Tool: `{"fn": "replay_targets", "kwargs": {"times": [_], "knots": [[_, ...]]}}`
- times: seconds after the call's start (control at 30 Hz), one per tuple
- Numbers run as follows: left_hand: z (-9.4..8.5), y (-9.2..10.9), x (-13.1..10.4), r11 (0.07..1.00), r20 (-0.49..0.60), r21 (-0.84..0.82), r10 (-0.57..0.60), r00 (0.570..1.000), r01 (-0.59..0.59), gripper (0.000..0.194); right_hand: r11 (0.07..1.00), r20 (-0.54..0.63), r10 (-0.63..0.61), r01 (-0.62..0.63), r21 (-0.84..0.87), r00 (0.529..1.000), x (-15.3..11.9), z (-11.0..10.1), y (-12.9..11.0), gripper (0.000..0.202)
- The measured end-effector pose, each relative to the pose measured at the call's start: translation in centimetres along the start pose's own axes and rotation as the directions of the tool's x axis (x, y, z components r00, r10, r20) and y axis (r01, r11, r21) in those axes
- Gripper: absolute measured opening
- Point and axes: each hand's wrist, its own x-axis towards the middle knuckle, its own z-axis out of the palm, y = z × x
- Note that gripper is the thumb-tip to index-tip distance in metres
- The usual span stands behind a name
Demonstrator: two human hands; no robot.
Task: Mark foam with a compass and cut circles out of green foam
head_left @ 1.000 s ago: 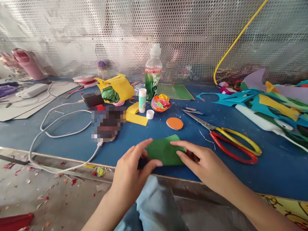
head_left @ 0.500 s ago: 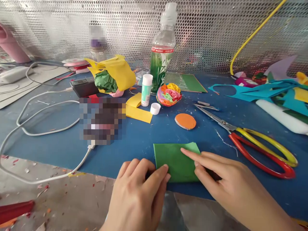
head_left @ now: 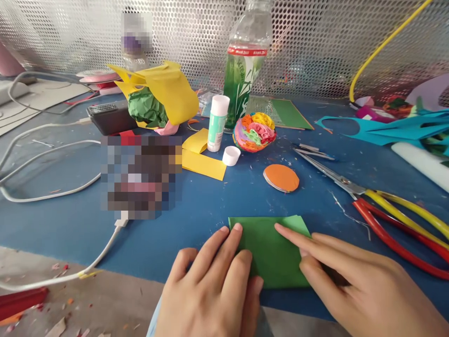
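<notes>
A folded sheet of green paper (head_left: 273, 262) lies on the blue table in front of me, its top right corner showing a lighter layer. My left hand (head_left: 213, 281) rests at the paper's left side, fingers stretched forward, two fingertips on the upper left corner. At the right side is my right hand (head_left: 351, 276), its index finger laid straight on the upper part and its thumb by the right edge. Both hands press on the paper without gripping it. Beyond the paper lies an orange paper disc (head_left: 281, 178).
Scissors (head_left: 354, 189) with red and yellow handles lie at right. Behind stand an uncapped glue stick (head_left: 218, 124), its cap (head_left: 231, 156), a green-labelled bottle (head_left: 245, 70) and a colourful paper-flower ball (head_left: 255, 132). Yellow strips (head_left: 203, 164) and a white cable (head_left: 101, 255) lie left.
My left hand has moved from a curled pose near the lower left edge to outstretched fingers on the upper left corner. My right index finger stays on the paper. The view has shifted.
</notes>
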Motion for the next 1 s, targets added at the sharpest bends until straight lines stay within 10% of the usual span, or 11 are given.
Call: {"fn": "replay_targets", "kwargs": {"times": [0.53,0.77,1.0], "knots": [[-1.3,-0.8,0.6,0.996,0.104,0.077,0.03,0.994,-0.038,0.029,1.0,0.03,0.023,-0.023,-0.013,0.999,0.6,-0.1,-0.3,0.037],[-1.7,-1.5,0.9,0.999,0.162,0.054,-0.006,0.987,-0.003,0.027,0.958,-0.082,-0.026,0.001,-0.287,0.996,-0.1,-0.4,-0.9,0.04],[-2.1,-1.9,1.7,1.0,0.205,0.026,-0.005,0.979,0.0,0.025,0.941,-0.151,-0.334,0.319,-0.114,0.931,-2.1,0.9,-5.1,0.035]]}}
